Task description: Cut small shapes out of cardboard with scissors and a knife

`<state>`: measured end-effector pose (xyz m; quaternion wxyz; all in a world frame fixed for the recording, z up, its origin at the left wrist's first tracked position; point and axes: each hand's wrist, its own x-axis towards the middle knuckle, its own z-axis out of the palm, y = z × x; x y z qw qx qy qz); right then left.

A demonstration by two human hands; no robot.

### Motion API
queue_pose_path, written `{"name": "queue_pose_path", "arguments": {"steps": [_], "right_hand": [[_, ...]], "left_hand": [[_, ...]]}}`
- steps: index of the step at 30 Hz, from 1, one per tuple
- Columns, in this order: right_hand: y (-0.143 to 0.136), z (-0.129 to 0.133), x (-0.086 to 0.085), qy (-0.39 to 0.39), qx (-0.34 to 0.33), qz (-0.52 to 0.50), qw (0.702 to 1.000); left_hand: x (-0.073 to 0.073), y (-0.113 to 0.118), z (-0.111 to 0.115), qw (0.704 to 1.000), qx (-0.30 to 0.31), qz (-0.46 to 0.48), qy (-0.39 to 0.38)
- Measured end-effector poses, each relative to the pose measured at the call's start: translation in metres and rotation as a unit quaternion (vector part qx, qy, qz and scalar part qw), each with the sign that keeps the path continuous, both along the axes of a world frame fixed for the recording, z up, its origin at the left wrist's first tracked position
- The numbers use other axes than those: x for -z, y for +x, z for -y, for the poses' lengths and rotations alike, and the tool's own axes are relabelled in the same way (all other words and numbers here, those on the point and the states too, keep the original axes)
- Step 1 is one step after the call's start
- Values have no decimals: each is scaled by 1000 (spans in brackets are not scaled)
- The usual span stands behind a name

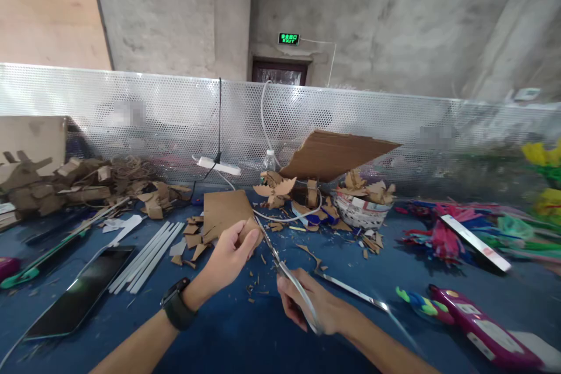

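Pinched between the thumb and fingers of my left hand (233, 251) is a small piece of brown cardboard (253, 232). My right hand (307, 299) is wrapped round the handles of a pair of scissors (280, 266), whose blades point up and left, right beside the cardboard piece. Behind my left hand lies a flat cardboard sheet (225, 210), with small cardboard scraps (193, 234) along its left side. On the blue table (245, 339) below my hands lie tiny cut bits. A thin metal cutter-like tool (350, 290) rests to the right of the scissors.
Left are white sticks (146, 257), a black tablet-like device (81, 292) and piled cardboard (48, 187). Behind stand a scrap-filled basket (363, 210), a leaning cardboard panel (337, 155) and a power strip (219, 165). Right lie a purple device (486, 327) and colourful strands (451, 234).
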<state>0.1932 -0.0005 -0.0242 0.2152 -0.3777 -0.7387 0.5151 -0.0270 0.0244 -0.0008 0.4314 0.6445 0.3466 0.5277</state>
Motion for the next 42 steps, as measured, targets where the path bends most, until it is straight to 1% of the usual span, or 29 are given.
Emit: {"name": "queue_pose_path", "arguments": {"steps": [3, 6, 8, 10, 12, 16, 21, 27, 33, 38, 42], "right_hand": [[-2, -2, 7, -14, 19, -13, 1000], [-4, -5, 16, -19, 45, -32, 998], [-2, -8, 18, -21, 57, -40, 997], [1, -10, 17, -32, 68, -59, 995], [5, -13, 14, -40, 63, -85, 994], [10, -15, 12, -46, 27, -111, 992], [10, -12, 14, -51, 13, -102, 993], [9, -10, 6, -32, -3, -72, 997], [9, -9, 2, -2, -19, -63, 998], [9, -8, 4, 4, -17, -35, 999], [6, -7, 9, -22, -14, -30, 999]], "left_hand": [[1, 0, -1, 1000, 4, -15, 4], [2, 3, -1, 1000, 14, -24, -9], [2, 5, -1, 999, 27, -14, -16], [0, 7, -1, 999, 37, 8, -21], [-2, 7, -1, 998, 41, 30, -27], [-3, 6, -1, 997, 44, 49, -44], [-2, 5, -2, 996, 50, 59, -53], [-4, 6, 0, 995, 57, 60, -48], [-8, 7, 3, 995, 70, 64, -25], [-10, 7, 2, 994, 84, 63, -10], [-9, 6, 1, 995, 87, 58, -9]]}}
